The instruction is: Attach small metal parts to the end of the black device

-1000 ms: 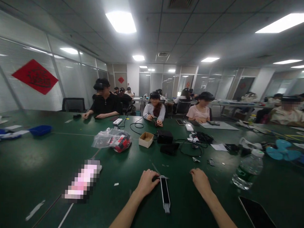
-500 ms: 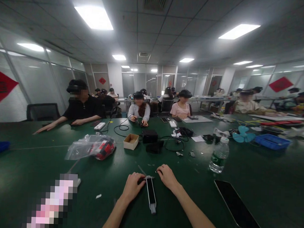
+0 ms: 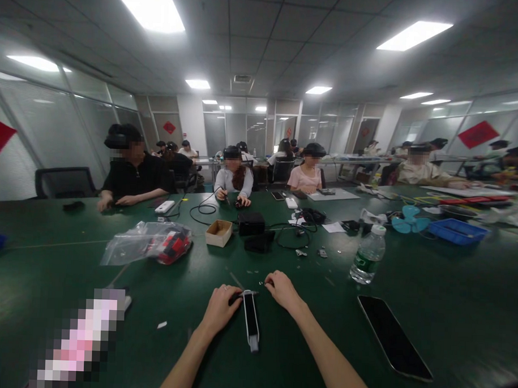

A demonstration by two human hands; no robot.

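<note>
A slim device (image 3: 251,315) with a black face, a white frame and a grey end lies on the green table in front of me. The fingers of my left hand (image 3: 221,307) are closed at its far end, by a thin crosspiece. A narrow strip (image 3: 236,280) sticks out beyond that end. My right hand (image 3: 284,289) is just right of the device, apart from it, thumb and fingers pinched together. At those fingertips shows a tiny pale piece (image 3: 261,283), too small to name.
A phone (image 3: 393,336) and a water bottle (image 3: 367,257) stand to the right. Ahead are a cardboard box (image 3: 219,234), a black box (image 3: 251,222), cables and a plastic bag (image 3: 138,241) with red parts. A blue tray (image 3: 458,232) lies farther right. Several people sit opposite.
The view has tilted down and shifted slightly. My right hand is a little farther from the device; my left stays at its end. The person at far left has drawn an outstretched arm in.
</note>
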